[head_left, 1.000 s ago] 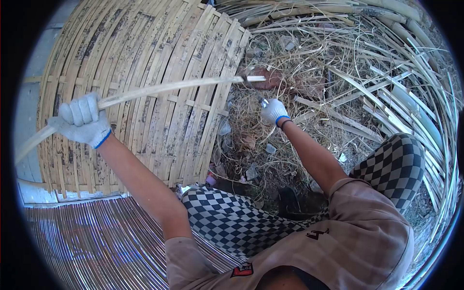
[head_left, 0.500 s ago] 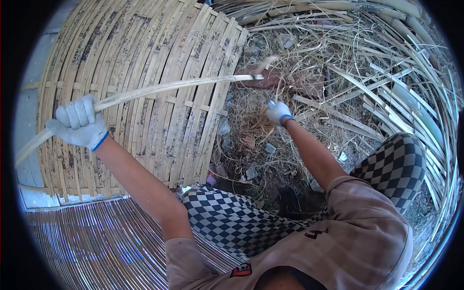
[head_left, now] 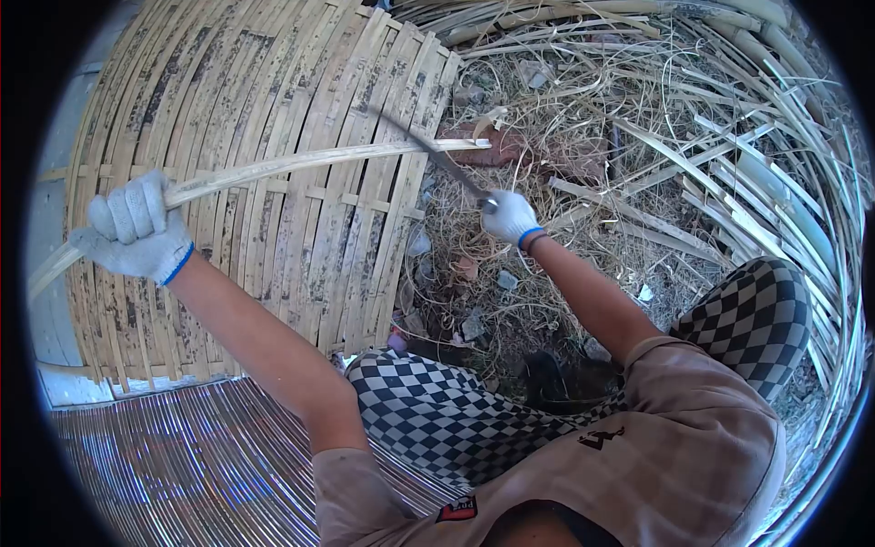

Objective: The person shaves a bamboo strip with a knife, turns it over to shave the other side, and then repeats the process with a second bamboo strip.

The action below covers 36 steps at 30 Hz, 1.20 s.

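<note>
My left hand [head_left: 138, 228], in a white knit glove with a blue cuff, is closed around a long pale bamboo strip [head_left: 301, 162]. The strip reaches rightward over the woven bamboo panel [head_left: 264, 82], and its cut end lies over a reddish-brown block [head_left: 506, 151] on the ground. My right hand [head_left: 510, 219], gloved the same way, grips a long-bladed knife [head_left: 445, 164] by its handle. The dark blade points up and left and crosses the strip in this view, a short way from the strip's end. The handle is mostly hidden inside the glove.
Curly bamboo shavings [head_left: 565, 118] cover the ground ahead, with small stones [head_left: 508, 280] among them. Split bamboo strips [head_left: 729, 219] are heaped at the right and along the back. A shiny ribbed mat [head_left: 182, 456] lies at the lower left.
My right hand has shifted slightly left and up, and the blade has swung from near the strip's end to across it. A curl of bamboo near the end has dropped lower. My left hand keeps its grip.
</note>
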Motion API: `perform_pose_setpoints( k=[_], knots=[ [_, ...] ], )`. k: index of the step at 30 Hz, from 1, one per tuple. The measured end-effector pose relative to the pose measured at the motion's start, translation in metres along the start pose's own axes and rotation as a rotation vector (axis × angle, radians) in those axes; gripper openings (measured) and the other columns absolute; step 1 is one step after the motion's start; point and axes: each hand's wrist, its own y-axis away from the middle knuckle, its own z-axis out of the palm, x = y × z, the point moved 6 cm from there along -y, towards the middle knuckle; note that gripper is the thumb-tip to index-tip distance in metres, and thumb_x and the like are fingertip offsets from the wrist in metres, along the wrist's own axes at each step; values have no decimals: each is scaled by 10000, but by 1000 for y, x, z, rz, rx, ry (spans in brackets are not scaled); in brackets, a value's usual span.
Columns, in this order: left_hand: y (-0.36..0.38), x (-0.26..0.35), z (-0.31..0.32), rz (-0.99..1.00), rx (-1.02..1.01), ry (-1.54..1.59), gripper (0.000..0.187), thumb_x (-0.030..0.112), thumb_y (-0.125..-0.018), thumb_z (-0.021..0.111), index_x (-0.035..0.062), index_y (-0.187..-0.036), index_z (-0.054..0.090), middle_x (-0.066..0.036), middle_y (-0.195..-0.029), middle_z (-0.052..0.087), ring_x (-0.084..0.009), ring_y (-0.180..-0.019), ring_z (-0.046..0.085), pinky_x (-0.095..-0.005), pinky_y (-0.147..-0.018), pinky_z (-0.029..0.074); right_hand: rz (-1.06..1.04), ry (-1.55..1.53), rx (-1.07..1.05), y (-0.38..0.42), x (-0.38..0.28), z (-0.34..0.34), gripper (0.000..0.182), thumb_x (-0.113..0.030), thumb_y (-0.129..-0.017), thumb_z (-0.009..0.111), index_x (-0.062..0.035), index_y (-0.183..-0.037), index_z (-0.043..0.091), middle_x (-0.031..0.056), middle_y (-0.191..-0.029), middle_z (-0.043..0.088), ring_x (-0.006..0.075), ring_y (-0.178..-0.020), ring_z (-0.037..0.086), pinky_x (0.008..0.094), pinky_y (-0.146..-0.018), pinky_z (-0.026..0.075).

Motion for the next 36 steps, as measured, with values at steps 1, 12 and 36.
perform_pose_setpoints(
  k=[1,12,36],
  knots=[
    [2,2,-3,7,25,-15,644,666,-1028,339,249,-540,288,96,-398,282,-43,-312,190,-205,-356,184,182,16,-104,-2,48,17,333,-266,-877,600,-146,-1170,705,217,-999,730,378,-992,706,457,-857,566],
    [-4,2,-9,26,125,-27,636,626,-1049,329,236,-549,282,84,-407,254,-66,-323,154,-230,-370,162,201,-246,-135,5,-19,22,351,-281,-921,566,-21,-1114,702,270,-966,712,434,-877,705,484,-792,571],
    [-20,-5,15,98,562,-385,763,903,-865,281,207,-550,292,51,-466,198,-96,-401,139,-274,-380,103,-411,-227,-104,39,-197,-56,229,-189,-843,592,-35,-984,687,151,-733,669,268,-667,643,411,-682,524]
  ],
)
